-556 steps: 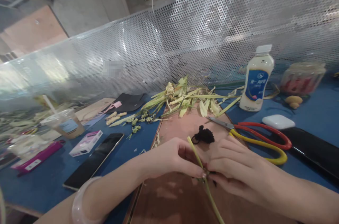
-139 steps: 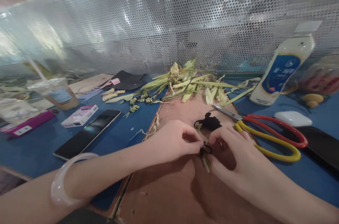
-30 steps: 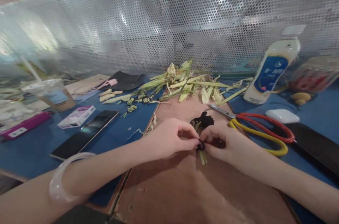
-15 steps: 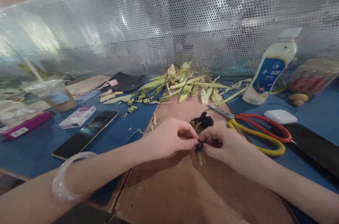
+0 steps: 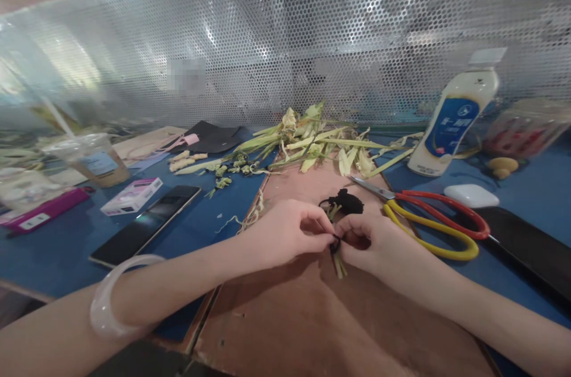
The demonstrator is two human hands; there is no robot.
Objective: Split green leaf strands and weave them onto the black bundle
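Note:
Above the wooden board, my left hand (image 5: 297, 231) and my right hand (image 5: 370, 240) meet fingertip to fingertip. Both are closed in a pinch on a thin black cord (image 5: 336, 242), which loops round a small bundle of pale green strips (image 5: 341, 268). The strip ends stick out below the fingers. At the far end of the bundle hangs a soft, dark black piece (image 5: 350, 203), whose exact kind I cannot make out. Fingertips hide part of the cord's loop. Scissors (image 5: 437, 223) with red and yellow handles lie just right of my right hand.
Dried husk leaves (image 5: 330, 145) lie heaped at the board's far end. A white bottle (image 5: 452, 121) stands behind the scissors. A dark phone (image 5: 147, 225), a pink-and-white box (image 5: 132, 195) and a plastic cup (image 5: 100, 163) are on the left. Perforated metal (image 5: 250, 38) rises behind.
The black piece has turned and shifted slightly to the right. Both hands keep their pinch on the cord in nearly the same place.

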